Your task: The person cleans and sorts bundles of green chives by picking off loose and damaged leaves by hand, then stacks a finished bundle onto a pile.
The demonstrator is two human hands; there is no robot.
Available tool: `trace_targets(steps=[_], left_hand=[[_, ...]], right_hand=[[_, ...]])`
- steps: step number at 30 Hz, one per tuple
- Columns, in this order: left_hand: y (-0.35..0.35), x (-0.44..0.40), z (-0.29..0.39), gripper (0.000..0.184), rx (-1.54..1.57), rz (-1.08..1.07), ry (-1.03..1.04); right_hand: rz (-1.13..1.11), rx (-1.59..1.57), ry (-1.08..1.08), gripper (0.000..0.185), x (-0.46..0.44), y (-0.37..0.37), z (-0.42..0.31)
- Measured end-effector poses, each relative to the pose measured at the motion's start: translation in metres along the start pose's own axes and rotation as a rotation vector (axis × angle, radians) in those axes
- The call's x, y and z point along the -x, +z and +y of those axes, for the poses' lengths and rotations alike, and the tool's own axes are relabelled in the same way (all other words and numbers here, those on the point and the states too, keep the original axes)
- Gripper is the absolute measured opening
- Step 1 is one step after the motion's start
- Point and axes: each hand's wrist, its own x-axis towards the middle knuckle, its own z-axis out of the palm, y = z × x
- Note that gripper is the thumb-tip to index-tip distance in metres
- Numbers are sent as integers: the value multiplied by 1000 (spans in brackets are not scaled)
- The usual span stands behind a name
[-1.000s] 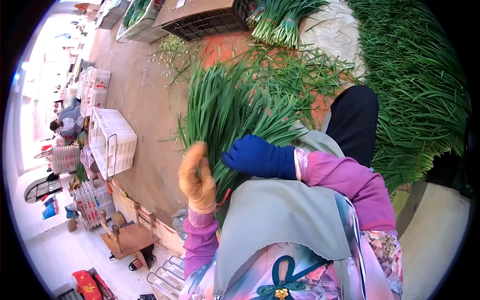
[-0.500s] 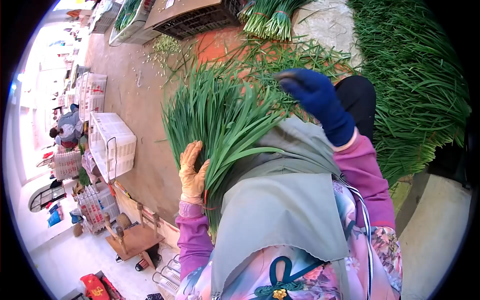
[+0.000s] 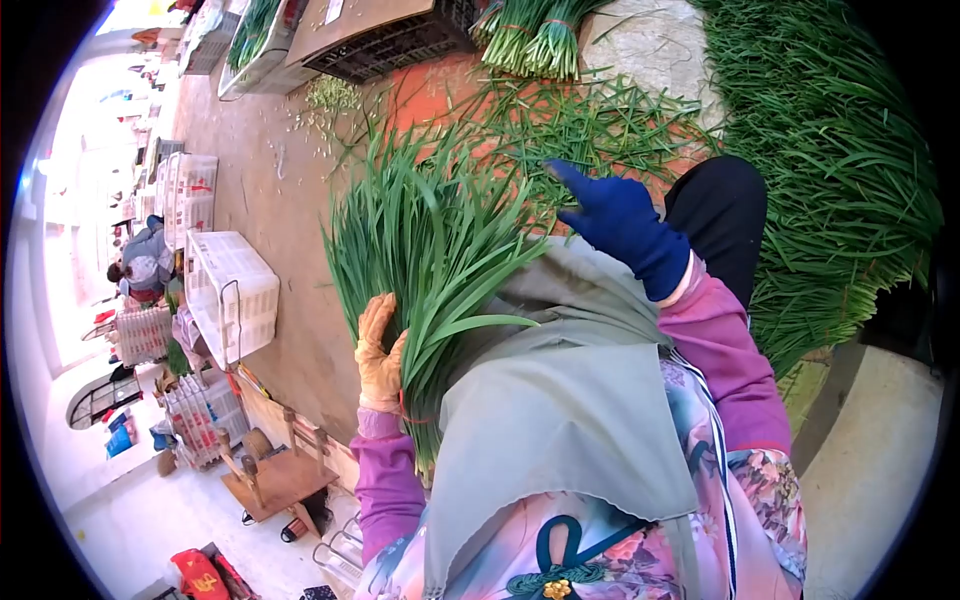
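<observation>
A large bunch of long green leafy stalks (image 3: 430, 240) fans out in front of my body, its lower end bound by a red band against the grey apron (image 3: 570, 420). My left hand (image 3: 380, 355), in a pale orange glove, rests against the left side of the bunch, fingers apart and pointing up. The thumb lies along the leaves. To the right of the bunch, my right hand (image 3: 610, 215), in a dark blue glove, is raised over loose cut leaves (image 3: 580, 125). Its index finger and thumb stretch out, and nothing shows between them.
A deep heap of green stalks (image 3: 820, 180) fills the right side. Tied bunches (image 3: 530, 40) lie at the top beside a dark crate (image 3: 400, 45). At left are a white basket (image 3: 235, 290), a wooden stool (image 3: 280, 480) and a seated person (image 3: 147, 258) farther off.
My right hand has left the bunch and moved up and right. My left hand has settled against the bunch's side, and the leaves have spread leftward.
</observation>
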Motion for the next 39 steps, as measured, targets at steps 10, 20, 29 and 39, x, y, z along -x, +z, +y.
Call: trace_targets(steps=[10, 20, 29, 39], left_hand=[[2, -2, 3, 45, 7, 3, -57], [-1, 4, -9, 43, 148, 35, -155], [-4, 4, -9, 41, 155, 6, -102], [-2, 4, -5, 42, 172, 6, -138]], right_hand=[[45, 250, -458, 21, -6, 11, -12], [24, -967, 289, 25, -11, -12, 18], [-174, 26, -113, 45, -4, 16, -10], [-66, -1087, 411, 25, -19, 3, 42]])
